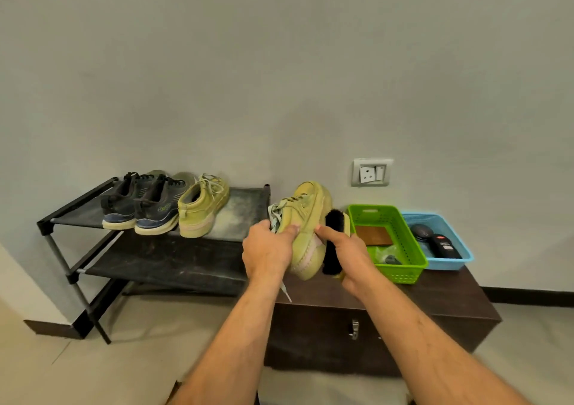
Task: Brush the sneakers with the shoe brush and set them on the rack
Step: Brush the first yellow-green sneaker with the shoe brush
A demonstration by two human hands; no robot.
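One olive-green suede sneaker gripped by L hand above dark brown worktop, long axis 12–6; R hand grips black-bristled shoe brush at sneaker's 3 o'clock; black metal-and-fabric rack at 9.

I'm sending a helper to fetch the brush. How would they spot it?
Find the dark wooden chest right of the shoe rack. Above it, the right hand holds the shoe brush against an olive sneaker. It alone has black bristles.

Four sneakers, two baskets.
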